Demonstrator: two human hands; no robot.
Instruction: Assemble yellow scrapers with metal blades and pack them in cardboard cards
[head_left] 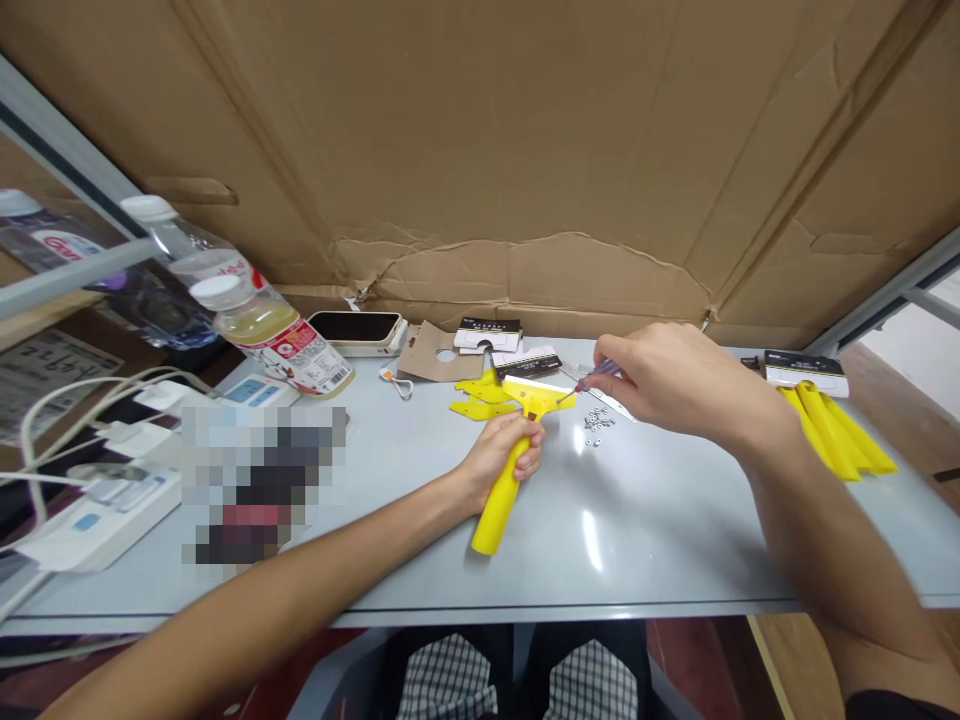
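Note:
My left hand [501,460] is wrapped round the neck of a yellow scraper [498,512], its handle slanting down toward me. Pinched in my right hand [652,375] is a small screwdriver [598,374], whose thin shaft reaches the right end of the scraper's wide head. A pale strip runs along the head's far edge. Just right of it lies a loose pile of small metal nuts or screws [598,424]. Flat yellow pieces [480,400] rest behind my left hand. A thin metal strip [616,404] lies partly hidden beneath my right hand.
Several yellow handles [836,440] lie at the right by a black-and-white card [806,372]. Behind the scraper are a cardboard piece [429,355] and packaging cards [487,335]. A phone [356,328], a drink bottle [289,345] and a power strip [97,520] occupy the left. Cardboard walls the back.

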